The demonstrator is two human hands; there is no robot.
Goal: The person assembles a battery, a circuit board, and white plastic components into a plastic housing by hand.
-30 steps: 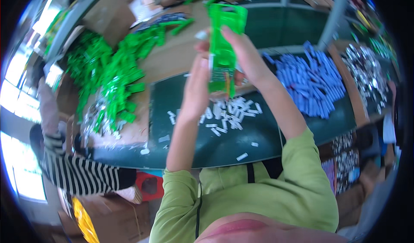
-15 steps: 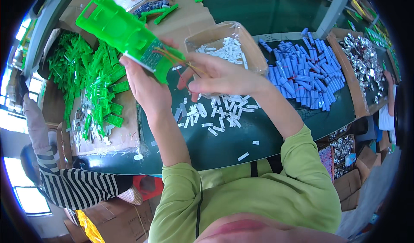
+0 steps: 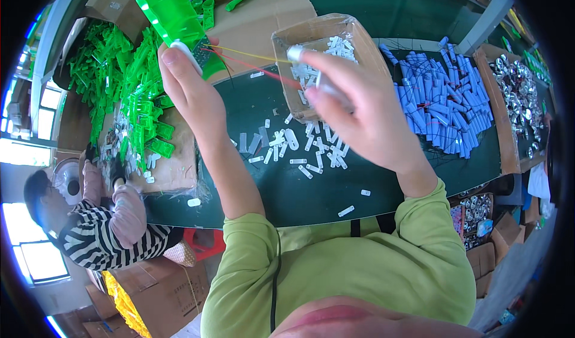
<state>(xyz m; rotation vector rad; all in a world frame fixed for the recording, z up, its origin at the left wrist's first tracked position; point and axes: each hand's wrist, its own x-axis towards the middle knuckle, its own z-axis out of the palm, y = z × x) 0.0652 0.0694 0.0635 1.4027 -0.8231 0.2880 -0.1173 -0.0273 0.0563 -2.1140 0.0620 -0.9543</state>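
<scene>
My left hand (image 3: 194, 98) grips a translucent green plastic housing (image 3: 168, 11), tilted over the far left of the table. At the housing's near end sits a small green circuit board (image 3: 205, 55), partly hidden by my fingers. From it a red wire (image 3: 257, 70) and a yellow wire (image 3: 251, 54) stretch to the right. My right hand (image 3: 365, 107), blurred by motion, is closed at their far ends, above the cardboard box (image 3: 374, 41) of small white parts. A white patch shows at a fingertip, and a pale shape under the fingers is too smeared to name.
Small white parts (image 3: 293, 161) lie scattered on the dark green table (image 3: 281, 203). Green housings (image 3: 102, 74) heap at the left, where a person in striped clothing (image 3: 96, 236) reaches in. Blue wired cylinders (image 3: 449, 92) pile up at the right, beside a cardboard divider (image 3: 500, 110) and shiny metal parts (image 3: 518, 98).
My right hand has moved right, away from the housing, and the wires now stretch between my hands. The housing has tilted more upright. At the left, the other person has leaned in.
</scene>
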